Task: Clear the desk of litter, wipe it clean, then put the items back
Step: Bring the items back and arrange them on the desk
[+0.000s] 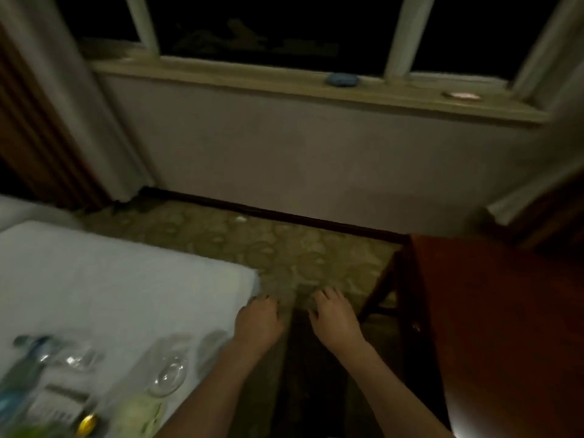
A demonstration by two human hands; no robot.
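- Hovering over the carpet (294,257), left hand (258,322) and right hand (335,319) hang released, empty.
- Wooden counter (493,311) at three o'clock; glasses (167,371) at eight o'clock on the bed (110,286).

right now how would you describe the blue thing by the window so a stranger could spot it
Start at the dark window and drop to the long pale sill beneath it. The blue cloth lies bunched on the sill, right of centre. It is the only blue lump there; the small round dish further right is flat and pale.
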